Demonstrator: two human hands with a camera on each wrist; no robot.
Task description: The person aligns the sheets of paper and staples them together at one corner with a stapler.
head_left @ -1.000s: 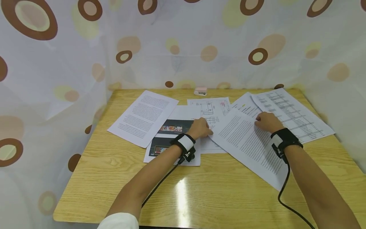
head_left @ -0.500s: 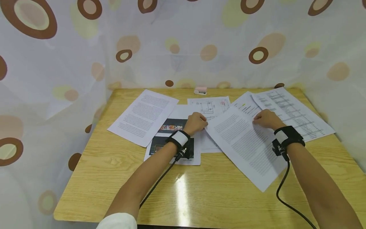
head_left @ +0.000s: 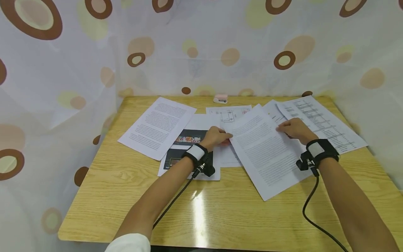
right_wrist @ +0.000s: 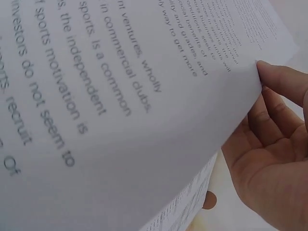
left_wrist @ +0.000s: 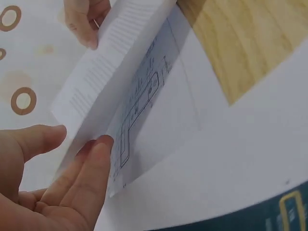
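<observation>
Right hand (head_left: 294, 130) pinches the right edge of a text sheet (head_left: 264, 147), thumb on top and fingers under; the right wrist view shows the page lifted over the palm. Left hand (head_left: 216, 136) meets the same sheet at its left edge, fingertips (left_wrist: 98, 149) curled against the raised edge; pinching it or only touching, cannot tell. The sheet hangs between both grips, tilted, its near corner reaching toward the front of the desk (head_left: 132, 196). Under the left grip lies a line-drawing sheet (head_left: 231, 115), partly covered. Left of that grip, a page with dark photo panels (head_left: 189, 140), and further left another text page (head_left: 158, 126). Beyond the right grip, a table printout (head_left: 327, 129) on the desk's far right. Far side of the desk, a small pink stapler (head_left: 221, 99). Dotted curtain (head_left: 201, 49) behind.
</observation>
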